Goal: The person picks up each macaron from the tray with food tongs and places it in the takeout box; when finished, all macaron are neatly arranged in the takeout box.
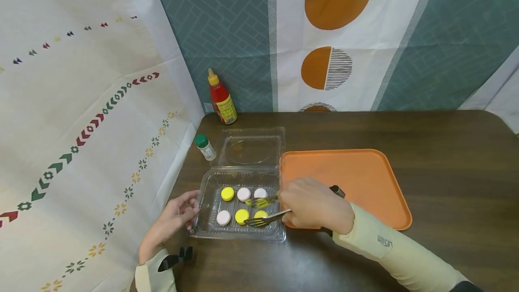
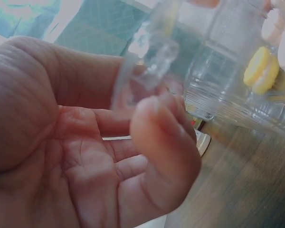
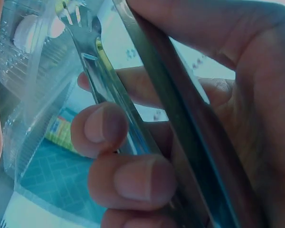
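A clear plastic container (image 1: pixel 239 234) with its lid (image 1: pixel 253 145) swung back holds several yellow macarons (image 1: pixel 227 193) and pale pinkish-white macarons (image 1: pixel 224 217) in two rows. My left hand (image 1: pixel 174 215) pinches the container's left rim; the left wrist view shows thumb and fingers about the clear edge, a yellow macaron (image 2: pixel 261 70) beyond. In my right hand (image 1: pixel 314 204) I grip metal tongs (image 1: pixel 279 214), their slotted tips apart over the right-hand macarons. Whether the tips touch a macaron I cannot tell. Curled fingers (image 3: pixel 133 183) wrap the tongs' arms in the right wrist view.
An orange tray (image 1: pixel 365 184) lies right of the container, partly under my right forearm. Behind on the left stand a green-capped shaker (image 1: pixel 205 148) and a red sauce bottle (image 1: pixel 223 100) with a yellow cap. Patterned cloth hangs along the table's back and left.
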`<action>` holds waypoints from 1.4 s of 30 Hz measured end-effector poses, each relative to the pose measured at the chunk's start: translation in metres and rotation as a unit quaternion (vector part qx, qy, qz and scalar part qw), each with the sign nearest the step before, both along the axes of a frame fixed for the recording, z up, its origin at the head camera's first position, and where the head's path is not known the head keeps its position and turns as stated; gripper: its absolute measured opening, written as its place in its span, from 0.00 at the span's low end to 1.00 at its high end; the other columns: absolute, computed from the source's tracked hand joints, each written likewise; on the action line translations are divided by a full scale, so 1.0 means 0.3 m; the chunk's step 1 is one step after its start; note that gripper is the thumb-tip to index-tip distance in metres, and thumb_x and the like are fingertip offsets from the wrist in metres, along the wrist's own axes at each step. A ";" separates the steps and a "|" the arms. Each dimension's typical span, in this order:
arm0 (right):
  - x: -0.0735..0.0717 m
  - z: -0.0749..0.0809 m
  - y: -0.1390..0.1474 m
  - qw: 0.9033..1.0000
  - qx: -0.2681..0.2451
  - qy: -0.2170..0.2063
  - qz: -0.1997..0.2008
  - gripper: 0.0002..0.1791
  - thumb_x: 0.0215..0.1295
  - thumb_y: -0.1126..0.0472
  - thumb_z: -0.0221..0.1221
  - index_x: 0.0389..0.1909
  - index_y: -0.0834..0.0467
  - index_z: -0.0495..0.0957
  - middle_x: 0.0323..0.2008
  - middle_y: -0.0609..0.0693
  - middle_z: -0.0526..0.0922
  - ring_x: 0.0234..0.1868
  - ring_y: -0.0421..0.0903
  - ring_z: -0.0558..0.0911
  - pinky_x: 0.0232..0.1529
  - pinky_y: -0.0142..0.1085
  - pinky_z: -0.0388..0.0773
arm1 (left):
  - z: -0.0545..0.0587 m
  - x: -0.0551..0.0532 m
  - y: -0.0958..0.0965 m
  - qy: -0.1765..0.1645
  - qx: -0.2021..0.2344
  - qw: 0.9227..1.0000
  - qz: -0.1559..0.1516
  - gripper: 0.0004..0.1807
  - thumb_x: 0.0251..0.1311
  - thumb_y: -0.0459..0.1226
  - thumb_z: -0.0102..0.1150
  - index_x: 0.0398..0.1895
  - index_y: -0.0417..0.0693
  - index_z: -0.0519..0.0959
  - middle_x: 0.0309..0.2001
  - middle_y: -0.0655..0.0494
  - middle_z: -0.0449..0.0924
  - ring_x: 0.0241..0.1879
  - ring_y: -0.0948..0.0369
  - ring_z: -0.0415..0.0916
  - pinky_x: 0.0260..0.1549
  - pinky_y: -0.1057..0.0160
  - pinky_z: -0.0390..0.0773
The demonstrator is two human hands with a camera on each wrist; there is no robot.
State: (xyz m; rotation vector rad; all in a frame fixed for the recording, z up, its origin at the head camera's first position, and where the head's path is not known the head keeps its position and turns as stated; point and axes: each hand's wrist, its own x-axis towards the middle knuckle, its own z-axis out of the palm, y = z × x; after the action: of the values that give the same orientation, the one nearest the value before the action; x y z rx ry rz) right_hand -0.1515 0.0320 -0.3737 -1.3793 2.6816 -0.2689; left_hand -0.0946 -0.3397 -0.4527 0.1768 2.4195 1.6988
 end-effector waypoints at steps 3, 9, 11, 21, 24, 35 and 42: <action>0.005 -0.005 0.023 1.000 -0.017 -0.007 -0.009 0.11 0.55 0.55 0.68 0.23 0.51 0.75 0.15 0.39 0.59 0.18 0.38 0.58 0.20 0.33 0.56 | -0.003 0.000 -0.004 0.003 0.000 1.000 -0.005 0.28 0.67 0.21 0.51 0.67 0.14 0.57 0.39 0.40 0.71 0.23 0.64 0.70 0.18 0.64 0.77; -0.004 -0.065 0.080 0.998 -0.059 0.013 -0.014 0.18 0.62 0.55 0.67 0.51 0.58 0.81 0.13 0.40 0.62 0.16 0.36 0.59 0.18 0.32 0.58 | -0.004 0.012 -0.015 -0.002 0.003 1.000 -0.009 0.29 0.67 0.21 0.50 0.67 0.14 0.56 0.38 0.41 0.71 0.23 0.62 0.70 0.19 0.63 0.78; -0.013 -0.094 0.101 0.997 -0.073 0.018 -0.030 0.19 0.62 0.57 0.68 0.53 0.59 0.80 0.13 0.40 0.61 0.16 0.36 0.58 0.19 0.32 0.57 | -0.005 0.018 -0.019 0.000 0.000 1.000 -0.008 0.28 0.67 0.22 0.50 0.67 0.14 0.56 0.37 0.43 0.71 0.23 0.62 0.70 0.19 0.63 0.78; -0.041 -0.177 0.185 0.986 -0.133 -0.007 -0.100 0.22 0.64 0.58 0.68 0.56 0.62 0.78 0.14 0.38 0.62 0.16 0.34 0.60 0.20 0.31 0.58 | -0.006 0.023 -0.025 0.001 -0.006 1.000 -0.001 0.28 0.66 0.21 0.50 0.66 0.15 0.57 0.38 0.43 0.70 0.24 0.63 0.71 0.18 0.63 0.78; -0.038 -0.186 0.209 0.984 -0.136 -0.002 -0.114 0.23 0.64 0.58 0.68 0.57 0.63 0.77 0.14 0.38 0.62 0.16 0.35 0.60 0.20 0.31 0.59 | -0.005 0.021 -0.022 -0.003 -0.001 1.000 -0.004 0.28 0.67 0.21 0.51 0.67 0.15 0.56 0.38 0.43 0.70 0.24 0.63 0.70 0.19 0.63 0.78; -0.011 -0.226 0.323 0.976 -0.157 0.003 -0.149 0.27 0.64 0.63 0.68 0.61 0.64 0.71 0.24 0.40 0.67 0.23 0.36 0.65 0.24 0.32 0.66 | -0.008 0.005 -0.006 0.005 0.022 1.000 -0.015 0.29 0.67 0.21 0.51 0.67 0.13 0.54 0.38 0.43 0.70 0.24 0.64 0.70 0.18 0.64 0.77; 0.006 -0.236 0.393 0.968 -0.186 -0.007 -0.170 0.27 0.63 0.63 0.69 0.58 0.64 0.69 0.30 0.41 0.70 0.26 0.37 0.68 0.26 0.31 0.68 | -0.006 0.005 -0.008 0.007 0.011 1.000 -0.019 0.29 0.68 0.22 0.51 0.67 0.14 0.55 0.38 0.43 0.71 0.24 0.64 0.70 0.19 0.64 0.77</action>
State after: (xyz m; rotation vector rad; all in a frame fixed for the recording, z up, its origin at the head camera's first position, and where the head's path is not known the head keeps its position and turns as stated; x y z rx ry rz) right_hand -0.1498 0.1498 -0.4444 -0.9645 2.9507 -0.8467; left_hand -0.0932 -0.3420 -0.4545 0.2381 2.3930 1.7129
